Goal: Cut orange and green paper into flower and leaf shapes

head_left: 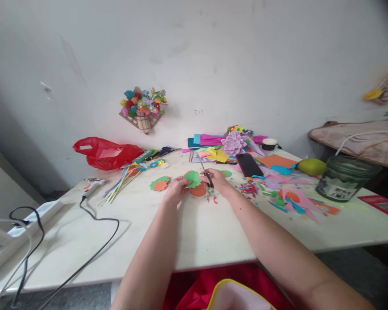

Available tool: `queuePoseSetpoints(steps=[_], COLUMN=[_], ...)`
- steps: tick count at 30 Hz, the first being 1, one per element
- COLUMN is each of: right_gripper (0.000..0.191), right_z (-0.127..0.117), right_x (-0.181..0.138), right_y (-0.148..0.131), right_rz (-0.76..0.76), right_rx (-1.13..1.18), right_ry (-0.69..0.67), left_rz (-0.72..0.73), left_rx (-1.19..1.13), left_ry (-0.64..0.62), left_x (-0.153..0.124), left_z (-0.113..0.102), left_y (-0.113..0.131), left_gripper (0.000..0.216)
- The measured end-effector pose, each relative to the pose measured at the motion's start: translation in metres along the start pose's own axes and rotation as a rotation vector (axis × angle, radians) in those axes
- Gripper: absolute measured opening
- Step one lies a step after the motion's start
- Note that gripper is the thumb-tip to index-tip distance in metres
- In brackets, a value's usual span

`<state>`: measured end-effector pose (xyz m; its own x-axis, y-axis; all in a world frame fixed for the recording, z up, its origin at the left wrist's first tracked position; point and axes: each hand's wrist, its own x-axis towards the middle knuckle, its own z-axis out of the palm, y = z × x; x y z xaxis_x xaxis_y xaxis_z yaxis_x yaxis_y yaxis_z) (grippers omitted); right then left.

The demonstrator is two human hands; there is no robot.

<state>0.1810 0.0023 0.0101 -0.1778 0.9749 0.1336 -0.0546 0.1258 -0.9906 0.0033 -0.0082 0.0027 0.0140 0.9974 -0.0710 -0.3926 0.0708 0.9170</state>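
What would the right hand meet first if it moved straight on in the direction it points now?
Most likely the green paper shape that the left hand holds: the right hand points forward and leftward with scissors whose blades seem to reach its edge. Depth is hard to judge.

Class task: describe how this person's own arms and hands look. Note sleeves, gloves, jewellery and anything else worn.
Both arms are bare: left forearm and right forearm show no sleeve down to the picture's edge. The left hand and right hand wear no gloves. No watch or bracelet shows; rings are too small to tell.
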Motion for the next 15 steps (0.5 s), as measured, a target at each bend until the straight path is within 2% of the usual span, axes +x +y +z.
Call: queuePoseSetpoints(steps=[6, 10, 15], right_gripper=[0.043, 0.046, 0.034], right_z=[-0.0045, -0.0059, -0.0060], right_x=[0.0039, 0.0054, 0.0070], right_y=[0.0047, 0.0058, 0.0090], right_rz=[-0.069, -0.118, -0.133], right_rx=[0.046, 0.104, 0.095], right_ry=[0.001, -0.012, -0.043], left_rz=[0.016, -0.024, -0.063], left_rx=[0.100, 0.203, 0.275], left_ry=[-0.066, -0.136, -0.231], left_x=[-0.0038, -0.0043, -0.0034], left_z=[0.0016, 0.0015, 0.0003], left_y=[0.0002, -0.0022, -0.0047], left_gripper=[0.014, 0.019, 0.025])
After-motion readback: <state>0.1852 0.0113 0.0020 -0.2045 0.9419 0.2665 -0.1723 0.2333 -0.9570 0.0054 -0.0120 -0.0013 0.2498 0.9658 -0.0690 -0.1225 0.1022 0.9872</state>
